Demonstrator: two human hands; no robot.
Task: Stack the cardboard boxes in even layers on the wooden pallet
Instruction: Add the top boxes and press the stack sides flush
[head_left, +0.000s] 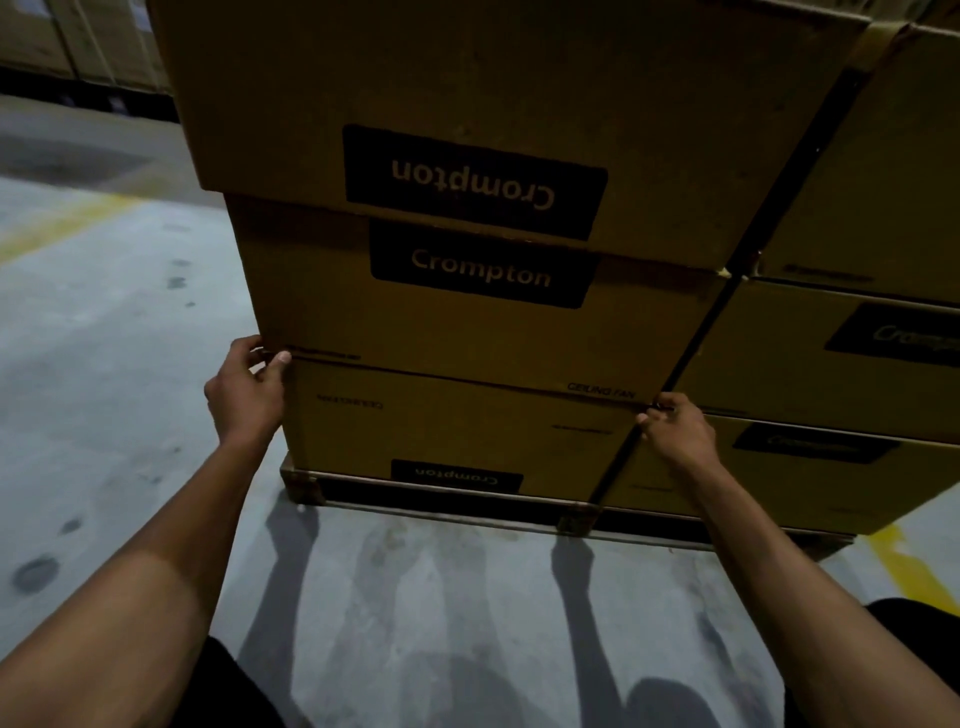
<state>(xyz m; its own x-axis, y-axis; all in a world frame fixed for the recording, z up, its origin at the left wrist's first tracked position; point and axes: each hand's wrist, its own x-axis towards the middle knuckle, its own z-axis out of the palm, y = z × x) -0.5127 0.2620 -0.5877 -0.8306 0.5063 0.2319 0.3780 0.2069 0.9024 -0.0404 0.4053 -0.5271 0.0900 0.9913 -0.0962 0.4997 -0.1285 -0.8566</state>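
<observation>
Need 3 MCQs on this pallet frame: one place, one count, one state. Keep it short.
1. Where is the left hand?
A. at the near column's left corner, on the seam above the bottom box
B. on the floor
C. on the top box

2. Boxes visible in the near column?
A. one
B. three
C. five

3. How does the label on the top box read?
A. upright
B. upside down
C. torn off

Key: 1 A, fingers sit on that corner seam; 2 B, three faces stacked above the wooden pallet; 3 B, "Crompton" is inverted. The right hand is at the opposite corner.
</observation>
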